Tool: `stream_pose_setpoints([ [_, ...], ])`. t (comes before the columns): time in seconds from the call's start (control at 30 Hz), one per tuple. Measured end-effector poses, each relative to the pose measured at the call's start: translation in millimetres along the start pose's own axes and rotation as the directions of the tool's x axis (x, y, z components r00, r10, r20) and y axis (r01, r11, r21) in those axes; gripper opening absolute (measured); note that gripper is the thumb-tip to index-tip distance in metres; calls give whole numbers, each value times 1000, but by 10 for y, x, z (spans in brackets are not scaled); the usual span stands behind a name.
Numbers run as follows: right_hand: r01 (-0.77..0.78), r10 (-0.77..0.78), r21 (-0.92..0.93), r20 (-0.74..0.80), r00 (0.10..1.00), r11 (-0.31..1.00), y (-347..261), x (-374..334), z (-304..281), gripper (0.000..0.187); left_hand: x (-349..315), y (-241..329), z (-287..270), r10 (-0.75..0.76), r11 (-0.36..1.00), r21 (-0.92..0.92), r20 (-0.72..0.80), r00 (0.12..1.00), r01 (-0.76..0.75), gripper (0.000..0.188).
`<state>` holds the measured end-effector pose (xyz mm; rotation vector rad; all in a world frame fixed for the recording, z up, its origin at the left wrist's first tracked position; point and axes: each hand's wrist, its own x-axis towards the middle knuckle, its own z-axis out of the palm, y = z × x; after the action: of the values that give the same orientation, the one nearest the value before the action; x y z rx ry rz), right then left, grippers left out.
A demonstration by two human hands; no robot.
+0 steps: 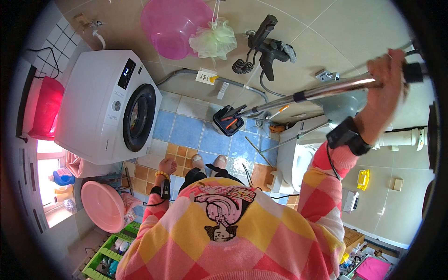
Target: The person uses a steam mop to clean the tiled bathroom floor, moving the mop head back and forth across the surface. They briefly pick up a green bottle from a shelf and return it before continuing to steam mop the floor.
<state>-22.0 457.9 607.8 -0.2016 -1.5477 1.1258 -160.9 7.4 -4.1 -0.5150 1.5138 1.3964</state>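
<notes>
My right hand (pixel 386 77) is raised at the far right, its fingers wrapped round the upper part of a mop's metal pole (pixel 343 87). A black grip (pixel 415 73) caps the pole just beyond the hand. The pole slants down to the left, and its lower end reaches a black bucket (pixel 227 129) on the tiled floor. Inside the bucket, grey and orange parts show; the mop head itself is mostly hidden. My left hand (pixel 168 166) hangs low by my left side, loosely curled with nothing visible in it. A beaded bracelet (pixel 162 174) circles that wrist.
A white front-loading washing machine (pixel 95 107) stands at the left, with a pink basin (pixel 99 207) near it. At the right is a toilet (pixel 298 158), with a thin green-handled pole (pixel 294 138) before it. A black shower mixer (pixel 270 51) juts from the far wall.
</notes>
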Motion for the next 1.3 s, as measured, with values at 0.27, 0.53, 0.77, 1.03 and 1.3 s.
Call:
stream_pose_setpoints([
  [0.27,-26,21,-75,-70,997,997,-66,-170,-44,27,89,31,43,6,1000,-20,23,1000,-6,16],
  [0.53,-43,39,-130,-36,999,991,65,-137,60,33,61,95,96,-34,997,67,3,999,34,15],
  [0.77,-101,96,-149,-37,995,984,179,-78,89,34,53,133,97,-31,999,-19,-23,999,30,15],
  [1.03,-129,124,-25,-155,980,991,503,-309,111,17,96,168,199,-84,996,6,-16,996,84,18],
  [1.3,-227,212,-74,-169,963,971,1602,-1013,-51,19,216,163,141,-77,996,44,122,990,72,22],
])
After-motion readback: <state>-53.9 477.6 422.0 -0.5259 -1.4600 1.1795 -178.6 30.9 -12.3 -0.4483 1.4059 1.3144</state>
